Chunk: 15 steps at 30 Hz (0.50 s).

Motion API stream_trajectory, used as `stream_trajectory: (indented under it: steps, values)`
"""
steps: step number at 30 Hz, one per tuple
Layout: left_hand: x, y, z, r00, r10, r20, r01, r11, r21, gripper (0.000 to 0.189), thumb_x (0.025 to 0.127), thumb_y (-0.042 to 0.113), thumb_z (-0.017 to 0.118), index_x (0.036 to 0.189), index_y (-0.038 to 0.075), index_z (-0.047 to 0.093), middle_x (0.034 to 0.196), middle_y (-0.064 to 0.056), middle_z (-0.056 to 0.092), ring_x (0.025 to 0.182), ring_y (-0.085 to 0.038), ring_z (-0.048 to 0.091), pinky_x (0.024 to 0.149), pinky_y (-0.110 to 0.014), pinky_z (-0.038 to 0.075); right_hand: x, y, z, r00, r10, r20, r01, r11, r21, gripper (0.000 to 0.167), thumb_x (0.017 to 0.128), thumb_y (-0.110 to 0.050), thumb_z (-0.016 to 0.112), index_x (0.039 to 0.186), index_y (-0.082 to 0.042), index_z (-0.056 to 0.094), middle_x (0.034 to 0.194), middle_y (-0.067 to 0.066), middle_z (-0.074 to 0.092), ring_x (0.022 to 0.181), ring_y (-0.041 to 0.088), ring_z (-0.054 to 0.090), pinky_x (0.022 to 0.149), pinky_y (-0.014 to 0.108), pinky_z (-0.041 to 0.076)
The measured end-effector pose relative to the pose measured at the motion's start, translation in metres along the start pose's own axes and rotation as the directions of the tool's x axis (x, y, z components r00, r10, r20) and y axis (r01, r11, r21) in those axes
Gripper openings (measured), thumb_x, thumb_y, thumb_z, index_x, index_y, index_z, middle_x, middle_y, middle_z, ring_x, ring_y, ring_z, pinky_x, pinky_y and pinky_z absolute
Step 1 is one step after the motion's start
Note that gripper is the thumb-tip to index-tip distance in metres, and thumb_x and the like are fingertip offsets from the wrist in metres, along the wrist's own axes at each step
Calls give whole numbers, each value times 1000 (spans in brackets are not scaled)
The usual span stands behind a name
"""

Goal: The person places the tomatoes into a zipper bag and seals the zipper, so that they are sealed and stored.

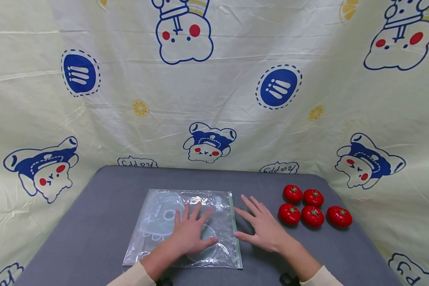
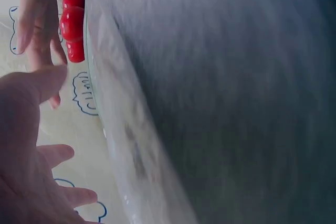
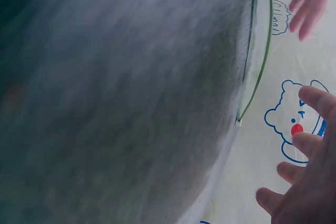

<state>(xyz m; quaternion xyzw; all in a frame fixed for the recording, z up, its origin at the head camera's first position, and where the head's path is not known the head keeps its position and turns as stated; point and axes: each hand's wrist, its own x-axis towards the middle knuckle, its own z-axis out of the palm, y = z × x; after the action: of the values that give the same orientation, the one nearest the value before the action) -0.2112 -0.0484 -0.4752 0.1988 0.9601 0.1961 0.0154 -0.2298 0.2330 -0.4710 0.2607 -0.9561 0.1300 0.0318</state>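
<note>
A clear plastic zip bag (image 1: pixel 157 222) with pale printed shapes lies flat on the grey table, its green-edged zip strip (image 1: pixel 237 238) along the right side. Over the bag my left hand (image 1: pixel 191 234) is spread, fingers straight and apart; the left wrist view shows a gap between that hand and the bag. Just right of the zip strip, my right hand (image 1: pixel 264 228) is also spread with nothing in its fingers. Several red tomatoes (image 1: pixel 312 216) with green tops sit in a group to the right of it.
The grey table (image 1: pixel 89 222) has its far edge against a hanging cream cloth (image 1: pixel 236 91) printed with cartoon bears and orange slices. Folds of that cloth also flank the table on both sides.
</note>
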Motion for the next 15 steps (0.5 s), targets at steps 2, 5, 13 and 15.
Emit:
stream_trajectory:
  steps: [2, 5, 13, 15]
  values:
    - [0, 4, 3, 1000, -5, -6, 5, 1000, 2, 88, 86, 64, 70, 159, 26, 38, 167, -19, 29, 153, -56, 18, 117, -77, 14, 1, -1, 1, 1000, 10, 18, -10, 1000, 25, 79, 91, -76, 50, 155, -30, 46, 172, 6, 21, 156, 43, 21, 118, 72, 25]
    - [1, 8, 6, 1000, -21, -22, 21, 1000, 8, 86, 86, 60, 72, 158, 25, 40, 165, -20, 33, 151, -56, 21, 118, -77, 15, 3, -4, 2, 999, 24, 43, -27, 998, 64, 76, 93, -74, 49, 155, -30, 45, 172, 6, 22, 156, 42, 21, 117, 72, 26]
    - [7, 18, 11, 993, -117, -20, 117, 993, 4, 83, 83, 58, 76, 154, 26, 46, 161, -19, 38, 149, -55, 26, 115, -76, 23, 8, -8, 5, 990, 84, 115, -105, 976, 193, 71, 95, -69, 51, 155, -33, 44, 169, 6, 29, 155, 38, 27, 115, 72, 31]
    - [9, 20, 12, 989, -145, -2, 145, 989, 3, 84, 83, 59, 76, 154, 27, 46, 162, -19, 36, 150, -55, 25, 113, -78, 24, 9, -9, 5, 986, 102, 131, -130, 963, 234, 71, 95, -68, 53, 155, -31, 46, 168, 7, 31, 154, 37, 29, 114, 72, 33]
